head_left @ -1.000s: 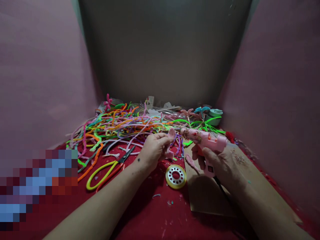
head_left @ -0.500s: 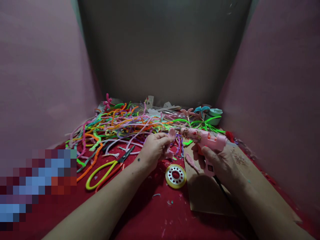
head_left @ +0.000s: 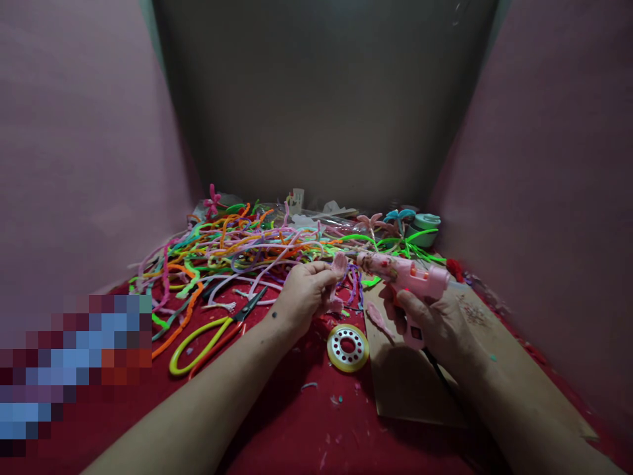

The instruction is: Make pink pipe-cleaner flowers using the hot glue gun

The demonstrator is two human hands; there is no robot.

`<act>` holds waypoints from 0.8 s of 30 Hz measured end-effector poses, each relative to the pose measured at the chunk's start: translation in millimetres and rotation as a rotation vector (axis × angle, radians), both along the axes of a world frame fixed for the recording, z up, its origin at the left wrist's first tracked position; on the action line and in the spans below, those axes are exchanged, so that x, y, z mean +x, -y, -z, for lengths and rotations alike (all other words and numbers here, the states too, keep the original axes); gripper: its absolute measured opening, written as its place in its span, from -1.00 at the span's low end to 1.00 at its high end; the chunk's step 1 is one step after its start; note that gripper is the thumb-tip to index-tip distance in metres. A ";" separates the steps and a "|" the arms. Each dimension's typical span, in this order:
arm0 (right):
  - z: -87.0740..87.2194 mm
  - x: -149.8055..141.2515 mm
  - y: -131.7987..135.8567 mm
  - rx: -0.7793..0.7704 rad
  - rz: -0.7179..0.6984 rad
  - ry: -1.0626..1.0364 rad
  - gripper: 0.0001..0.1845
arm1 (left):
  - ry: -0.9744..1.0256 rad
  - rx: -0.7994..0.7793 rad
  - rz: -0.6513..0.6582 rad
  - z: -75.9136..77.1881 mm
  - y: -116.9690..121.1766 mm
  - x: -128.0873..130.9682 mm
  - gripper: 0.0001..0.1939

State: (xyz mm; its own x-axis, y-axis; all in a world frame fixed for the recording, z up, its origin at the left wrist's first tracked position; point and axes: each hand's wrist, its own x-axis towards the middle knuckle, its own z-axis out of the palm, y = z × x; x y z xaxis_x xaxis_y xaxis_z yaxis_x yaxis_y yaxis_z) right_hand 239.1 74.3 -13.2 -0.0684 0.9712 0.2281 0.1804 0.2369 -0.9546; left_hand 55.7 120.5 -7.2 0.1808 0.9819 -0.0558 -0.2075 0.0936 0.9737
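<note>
My left hand (head_left: 307, 294) pinches a fuzzy pink pipe-cleaner piece (head_left: 339, 265) between thumb and fingers; part of it hangs below the fingertips. My right hand (head_left: 435, 316) is wrapped around the handle of a pink hot glue gun (head_left: 408, 274), its stained nozzle end aimed left and close to the pink piece. From the frame I cannot tell whether nozzle and piece touch. Beneath the glue gun, a pink petal-shaped pipe-cleaner piece (head_left: 378, 318) lies on a brown board (head_left: 415, 389). A tape roll (head_left: 347, 348) sits flat between my forearms.
Scissors (head_left: 217, 340) with yellow and red handles lie left of my left forearm. A tangled heap of coloured pipe cleaners (head_left: 237, 247) spreads across the back. Pipe-cleaner flowers (head_left: 399, 216) and a mint-green container (head_left: 424, 229) stand at the back right. Scraps dot the red cloth (head_left: 297, 429).
Almost nothing differs. Both hands keep the same hold and place, with the glue gun's nozzle still beside the pink piece.
</note>
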 end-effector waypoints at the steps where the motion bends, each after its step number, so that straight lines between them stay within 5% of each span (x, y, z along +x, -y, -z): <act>1: -0.2 -0.1 0.2 0.007 0.001 0.001 -0.67 | -0.006 0.008 0.005 -0.1 0.2 0.0 -0.78; 24: 7.4 1.2 -5.2 0.032 0.034 0.000 -0.73 | 0.008 0.003 -0.015 -2.5 0.5 -0.4 -0.79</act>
